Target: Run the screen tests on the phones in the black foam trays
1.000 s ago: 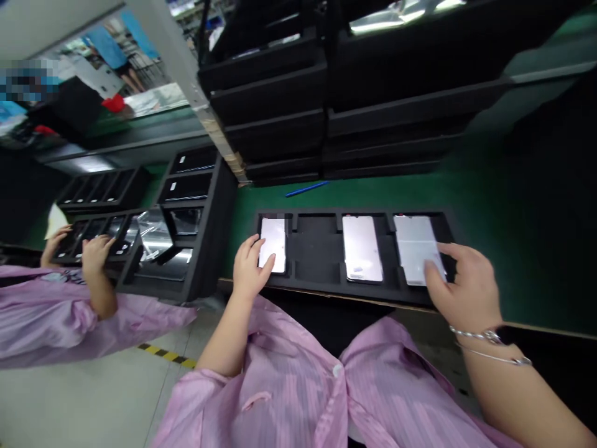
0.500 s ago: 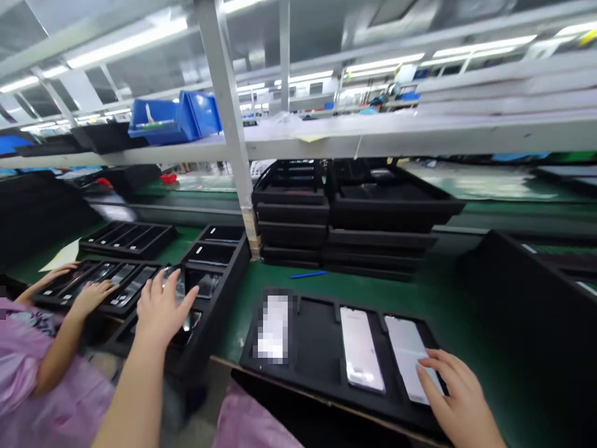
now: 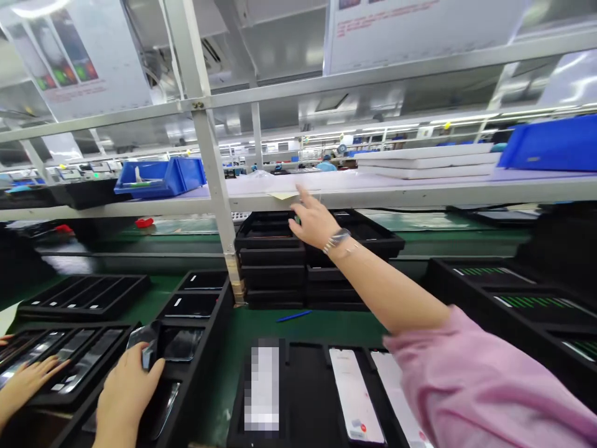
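Observation:
My left hand (image 3: pixel 125 389) is closed around a dark glossy phone (image 3: pixel 150 348), tilted above a long black tray (image 3: pixel 212 348) that holds several phones. My right hand (image 3: pixel 316 219) reaches forward with fingers apart and nothing in them. It is in front of the shelf edge, over the stacked black trays (image 3: pixel 273 277) and near a pale yellow paper tag (image 3: pixel 282 195). Below my right arm, another black tray (image 3: pixel 308 392) carries a lit phone (image 3: pixel 357 395), a second lit phone (image 3: pixel 396 392) partly behind my sleeve, and a blurred-out bright phone (image 3: pixel 265 386).
A co-worker's hand (image 3: pixel 30 382) rests at a phone tray on the left. A blue pen (image 3: pixel 293 316) lies on the green bench. On the shelf are blue bins (image 3: pixel 156 177) and white flat boxes (image 3: pixel 424 160). More black trays (image 3: pixel 494 280) stand at right.
My right hand has left the lit phone at the right and moved up and forward to the shelf edge. My left hand has closed on a phone. The view has tilted upward.

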`<state>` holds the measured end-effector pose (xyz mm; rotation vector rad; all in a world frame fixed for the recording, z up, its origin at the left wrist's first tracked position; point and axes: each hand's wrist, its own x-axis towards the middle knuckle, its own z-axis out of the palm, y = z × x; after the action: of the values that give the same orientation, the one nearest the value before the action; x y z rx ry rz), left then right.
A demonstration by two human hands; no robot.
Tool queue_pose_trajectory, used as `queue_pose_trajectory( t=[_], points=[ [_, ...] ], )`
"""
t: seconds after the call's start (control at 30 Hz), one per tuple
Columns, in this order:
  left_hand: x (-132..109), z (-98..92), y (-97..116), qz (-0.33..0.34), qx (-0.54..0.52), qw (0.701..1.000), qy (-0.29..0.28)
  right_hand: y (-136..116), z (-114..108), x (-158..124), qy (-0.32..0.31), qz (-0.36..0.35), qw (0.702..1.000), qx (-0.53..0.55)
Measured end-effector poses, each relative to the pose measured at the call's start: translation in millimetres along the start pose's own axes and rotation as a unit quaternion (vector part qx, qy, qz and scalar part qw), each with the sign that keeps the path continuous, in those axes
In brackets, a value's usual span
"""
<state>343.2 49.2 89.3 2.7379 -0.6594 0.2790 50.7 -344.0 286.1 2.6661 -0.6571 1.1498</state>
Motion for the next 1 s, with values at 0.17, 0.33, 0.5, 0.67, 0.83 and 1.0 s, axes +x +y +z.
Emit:
queue_pose_trajectory(
  t=[0.17,0.33,0.5,0.67,0.83,1.0],
  points=[
    [7,-1.6,-7,0.011,-0.022,0.999,0.039,0,14,67,-0.068,0.03,0.997,-0.01],
    [-33,-8.6,23,0.153,-0.095,0.964,0.195,-11,-1,-11,-0.006,-0.022,0.999,0.044],
    [-124,23.8,104,0.36,-0.189,0.905,0.128,-30,-30,-165,0.099,-0.089,0.973,0.188],
    [-186,84.7,172,0.396,-0.199,0.896,-0.028,-45,-65,-260,0.106,-0.036,0.952,0.284],
    [-216,103.1,209,0.318,-0.172,0.914,-0.181,-49,-79,-302,0.123,0.046,0.923,0.362],
    [-235,99.0,225,0.277,-0.286,0.872,-0.285,-59,-64,-320,0.149,0.096,0.877,0.446]
  ],
)
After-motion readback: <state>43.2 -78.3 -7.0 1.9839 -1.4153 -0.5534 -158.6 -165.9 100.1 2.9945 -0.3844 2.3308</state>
